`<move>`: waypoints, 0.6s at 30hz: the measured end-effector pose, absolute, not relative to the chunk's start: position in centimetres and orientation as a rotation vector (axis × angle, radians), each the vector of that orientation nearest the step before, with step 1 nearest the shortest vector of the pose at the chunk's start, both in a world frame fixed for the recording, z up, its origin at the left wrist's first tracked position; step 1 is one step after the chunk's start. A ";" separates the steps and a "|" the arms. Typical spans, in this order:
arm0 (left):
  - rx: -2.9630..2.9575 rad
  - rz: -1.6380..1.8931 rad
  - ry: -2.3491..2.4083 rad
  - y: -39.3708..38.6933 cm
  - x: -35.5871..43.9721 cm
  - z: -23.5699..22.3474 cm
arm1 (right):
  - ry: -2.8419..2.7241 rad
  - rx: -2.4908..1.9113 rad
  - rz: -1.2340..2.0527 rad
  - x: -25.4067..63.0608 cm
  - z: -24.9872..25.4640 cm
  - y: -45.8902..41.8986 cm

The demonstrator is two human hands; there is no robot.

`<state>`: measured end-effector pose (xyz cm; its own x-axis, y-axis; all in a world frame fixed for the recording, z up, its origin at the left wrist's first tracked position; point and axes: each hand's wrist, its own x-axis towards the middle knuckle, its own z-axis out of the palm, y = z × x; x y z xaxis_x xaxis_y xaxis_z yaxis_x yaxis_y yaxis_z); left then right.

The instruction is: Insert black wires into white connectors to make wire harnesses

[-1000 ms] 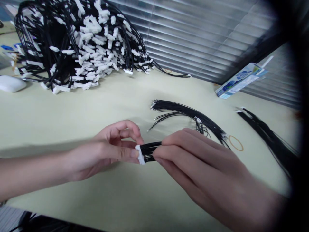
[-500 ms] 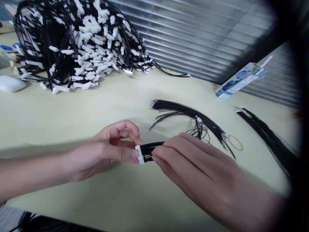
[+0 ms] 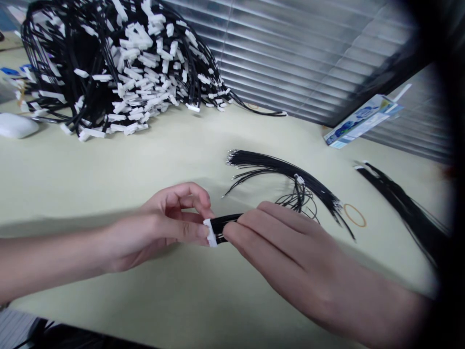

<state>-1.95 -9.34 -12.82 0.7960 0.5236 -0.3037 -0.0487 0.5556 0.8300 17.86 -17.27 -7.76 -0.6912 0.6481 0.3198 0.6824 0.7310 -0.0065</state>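
Note:
Between the thumb and fingers of my left hand [image 3: 170, 225] is a white plastic connector [image 3: 210, 233]. Several black wires [image 3: 223, 224] run out of its right side. My right hand [image 3: 290, 252] is closed around these wires, its fingertips close to the connector; the wires farther along are hidden behind that hand. Beyond the hands lies a curved bundle of loose black wires [image 3: 276, 162] with bare metal terminals at its ends. A smaller tangle of black wires [image 3: 300, 196] with a white connector rests against it.
A big heap of black cables with white connectors [image 3: 141, 82] fills the back left, beside a white rounded object [image 3: 18, 125]. To the right are a rubber band [image 3: 355, 215], another black wire bundle [image 3: 403, 208] and a blue-white box [image 3: 358, 121]. Blinds [image 3: 290, 53] stand behind.
My right hand has shifted slightly left along the wires, nearer the connector. My left hand keeps its hold on the connector and has hardly moved.

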 end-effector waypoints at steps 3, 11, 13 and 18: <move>0.925 0.348 0.591 -9.4 -1.9 -13.0 | -2.640 -1.027 -0.170 17.8 -8.2 -17.3; 0.925 0.296 0.659 -9.3 -1.8 -12.7 | -2.275 -1.333 0.448 18.2 -9.3 -15.5; 0.930 0.286 0.672 -9.3 -1.8 -12.6 | -2.213 -1.404 0.358 19.3 -10.2 -14.1; 0.937 0.270 0.673 -9.3 -1.8 -12.6 | -2.282 -1.596 -0.042 23.3 -13.6 -10.4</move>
